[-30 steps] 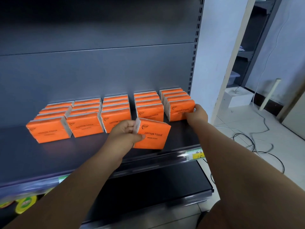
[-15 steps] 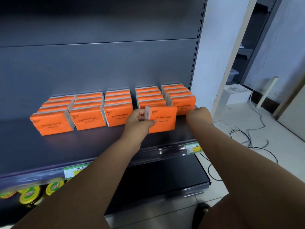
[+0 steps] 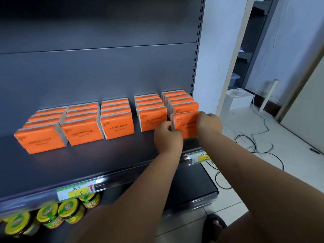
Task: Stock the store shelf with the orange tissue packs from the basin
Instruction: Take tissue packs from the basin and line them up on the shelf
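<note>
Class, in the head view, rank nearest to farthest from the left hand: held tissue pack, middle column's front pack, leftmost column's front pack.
1. held tissue pack, gripped by left hand, rightmost
2. middle column's front pack, centre
3. leftmost column's front pack, far left

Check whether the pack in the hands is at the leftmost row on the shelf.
No, the left hand and right hand hold the tissue pack in front of the rightmost row.
</note>
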The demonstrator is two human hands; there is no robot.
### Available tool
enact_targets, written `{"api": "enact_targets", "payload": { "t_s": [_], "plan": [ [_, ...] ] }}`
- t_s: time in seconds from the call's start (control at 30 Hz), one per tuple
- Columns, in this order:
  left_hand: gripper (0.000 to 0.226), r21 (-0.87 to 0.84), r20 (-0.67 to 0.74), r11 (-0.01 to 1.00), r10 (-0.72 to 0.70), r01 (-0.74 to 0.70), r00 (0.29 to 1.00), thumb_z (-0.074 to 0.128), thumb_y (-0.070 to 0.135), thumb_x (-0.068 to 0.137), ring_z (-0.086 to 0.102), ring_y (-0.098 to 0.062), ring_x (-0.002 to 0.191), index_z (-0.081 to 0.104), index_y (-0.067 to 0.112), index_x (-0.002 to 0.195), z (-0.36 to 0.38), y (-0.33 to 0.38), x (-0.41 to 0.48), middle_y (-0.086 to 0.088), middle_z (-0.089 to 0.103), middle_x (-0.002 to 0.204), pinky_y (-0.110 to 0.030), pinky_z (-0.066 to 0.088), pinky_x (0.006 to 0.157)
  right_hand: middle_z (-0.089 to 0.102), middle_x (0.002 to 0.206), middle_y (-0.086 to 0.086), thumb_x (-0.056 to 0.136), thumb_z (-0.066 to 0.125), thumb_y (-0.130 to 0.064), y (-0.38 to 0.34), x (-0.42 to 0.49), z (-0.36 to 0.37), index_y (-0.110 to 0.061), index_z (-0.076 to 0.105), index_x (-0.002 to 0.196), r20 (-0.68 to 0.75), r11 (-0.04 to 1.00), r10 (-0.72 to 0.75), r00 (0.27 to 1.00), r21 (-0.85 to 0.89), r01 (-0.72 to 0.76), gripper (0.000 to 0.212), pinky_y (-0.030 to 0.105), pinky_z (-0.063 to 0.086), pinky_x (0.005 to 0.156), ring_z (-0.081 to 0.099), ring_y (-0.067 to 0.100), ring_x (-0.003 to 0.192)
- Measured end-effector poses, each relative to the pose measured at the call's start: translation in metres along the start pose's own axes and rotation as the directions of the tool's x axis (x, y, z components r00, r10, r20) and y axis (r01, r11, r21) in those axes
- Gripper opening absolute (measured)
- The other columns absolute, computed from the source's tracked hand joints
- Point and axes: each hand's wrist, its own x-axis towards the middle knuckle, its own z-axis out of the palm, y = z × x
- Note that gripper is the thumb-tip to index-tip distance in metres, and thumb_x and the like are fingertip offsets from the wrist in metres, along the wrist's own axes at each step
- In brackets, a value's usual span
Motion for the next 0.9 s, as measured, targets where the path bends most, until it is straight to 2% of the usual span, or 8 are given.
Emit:
{"api": "enact_targets", "payload": {
  "t_s": [0.07, 0.17, 0.23, 0.3, 0.4, 0.6, 0.73, 0.9],
  "plan": [
    [0.023, 0.005, 0.051, 1.000, -0.016, 0.016, 0.999, 0.061, 0.009, 0.085, 0.065, -0.016, 0.081, 0.065, 0.032, 0.080, 0.006, 0.000, 0.002, 0.001, 0.068, 0.099, -0.023, 0.042, 0.059, 0.057, 0.082, 0.000, 0.097, 0.044, -0.030, 0.000, -0.002, -0.004, -0.014, 0.063, 0.099, -0.029, 0.997, -0.078, 0.997, 0.021, 0.079, 0.025, 0.034, 0.041, 0.071, 0.054, 0.021, 0.078],
    [0.016, -0.037, 0.115, 0.998, -0.051, 0.056, 0.992, 0.055, 0.003, 0.084, 0.057, -0.016, 0.067, 0.067, 0.012, 0.083, 0.010, 0.004, 0.001, -0.012, 0.068, 0.085, -0.026, 0.041, 0.056, 0.047, 0.067, 0.000, 0.092, 0.047, -0.028, 0.002, 0.004, -0.008, -0.016, 0.049, 0.071, -0.012, 0.994, -0.105, 0.994, -0.008, 0.105, 0.024, 0.032, 0.033, 0.059, 0.043, 0.021, 0.064],
    [0.019, -0.085, 0.147, 0.994, -0.052, 0.065, 0.988, 0.055, 0.002, 0.086, 0.056, -0.016, 0.070, 0.064, 0.018, 0.082, 0.011, 0.004, 0.003, -0.013, 0.070, 0.090, -0.027, 0.043, 0.060, 0.043, 0.063, 0.001, 0.090, 0.049, -0.027, 0.003, 0.008, -0.012, -0.015, 0.043, 0.065, 0.010, 0.991, -0.122, 0.992, -0.053, 0.122, 0.028, 0.032, 0.031, 0.056, 0.040, 0.023, 0.061],
    [0.030, -0.141, 0.194, 0.986, -0.060, 0.089, 0.979, 0.056, 0.002, 0.091, 0.056, -0.010, 0.072, 0.058, 0.032, 0.086, 0.012, 0.006, 0.003, 0.001, 0.066, 0.085, -0.021, 0.045, 0.062, 0.053, 0.068, 0.002, 0.089, 0.050, -0.027, 0.005, 0.012, -0.015, -0.012, 0.056, 0.073, 0.052, 0.986, -0.145, 0.988, -0.078, 0.149, 0.023, 0.032, 0.037, 0.061, 0.048, 0.024, 0.067],
    [0.032, -0.187, 0.252, 0.977, -0.051, 0.100, 0.966, 0.057, 0.004, 0.095, 0.056, -0.002, 0.074, 0.060, 0.034, 0.106, 0.009, 0.009, 0.008, 0.014, 0.063, 0.090, -0.012, 0.045, 0.060, 0.067, 0.086, 0.000, 0.089, 0.053, -0.029, 0.007, 0.017, -0.018, -0.016, 0.069, 0.094, 0.112, 0.982, -0.162, 0.980, -0.076, 0.171, 0.021, 0.035, 0.047, 0.076, 0.060, 0.023, 0.084],
    [0.027, -0.183, 0.284, 0.971, -0.096, 0.152, 0.954, 0.057, 0.007, 0.096, 0.053, -0.005, 0.076, 0.060, 0.032, 0.087, 0.004, 0.010, 0.013, 0.011, 0.057, 0.086, -0.027, 0.048, 0.075, 0.068, 0.103, 0.001, 0.091, 0.056, -0.024, 0.007, 0.016, -0.015, -0.019, 0.068, 0.111, 0.202, 0.978, -0.194, 0.960, -0.041, 0.206, 0.023, 0.038, 0.051, 0.089, 0.062, 0.024, 0.100],
    [0.028, -0.152, 0.341, 0.968, -0.136, 0.198, 0.930, 0.058, 0.008, 0.098, 0.052, -0.002, 0.080, 0.057, 0.032, 0.083, 0.002, 0.013, 0.013, 0.013, 0.055, 0.088, -0.039, 0.050, 0.100, 0.069, 0.108, -0.002, 0.091, 0.056, -0.025, 0.007, 0.014, -0.017, -0.026, 0.065, 0.114, 0.234, 0.975, -0.202, 0.951, -0.041, 0.217, 0.025, 0.045, 0.054, 0.096, 0.065, 0.023, 0.102],
    [0.027, -0.123, 0.399, 0.985, -0.064, 0.123, 0.915, 0.058, 0.008, 0.098, 0.061, -0.006, 0.086, 0.062, 0.032, 0.086, -0.001, 0.014, 0.013, 0.008, 0.066, 0.091, -0.030, 0.051, 0.085, 0.071, 0.112, -0.007, 0.084, 0.058, -0.024, 0.014, 0.019, -0.020, -0.032, 0.064, 0.116, 0.326, 0.967, -0.225, 0.918, -0.042, 0.252, 0.033, 0.048, 0.054, 0.099, 0.066, 0.019, 0.105]
  ]
}}
